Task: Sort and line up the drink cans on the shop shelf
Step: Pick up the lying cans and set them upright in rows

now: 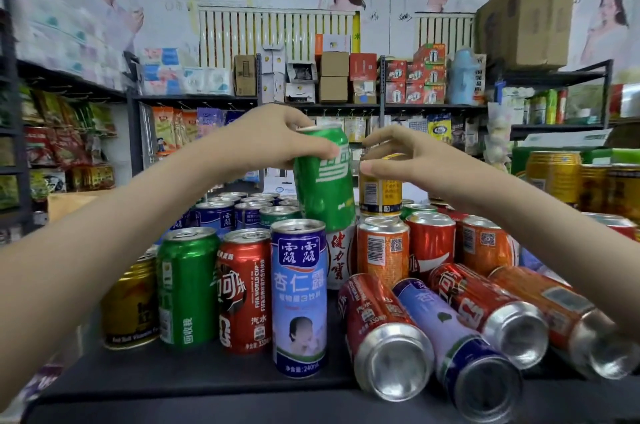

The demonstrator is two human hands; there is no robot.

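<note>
1. The flat, dark, matte shelf (173, 378) is loaded with glossy cylindrical upright cans (298, 299); four lying cans (388, 337) are seen front right, dished bases outward.
2. The green can (325, 188), smooth metal, is held tilted above the cluster, clamped by the left hand (277, 136) fingers.
3. The right hand (415, 160) fingers are curled over the top of the yellow can (381, 191); grip cannot be told.

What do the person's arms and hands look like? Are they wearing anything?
The left arm and right arm are bare, with no sleeves in view. The left hand and right hand wear no gloves, and no rings, watch or bracelet show.
</note>
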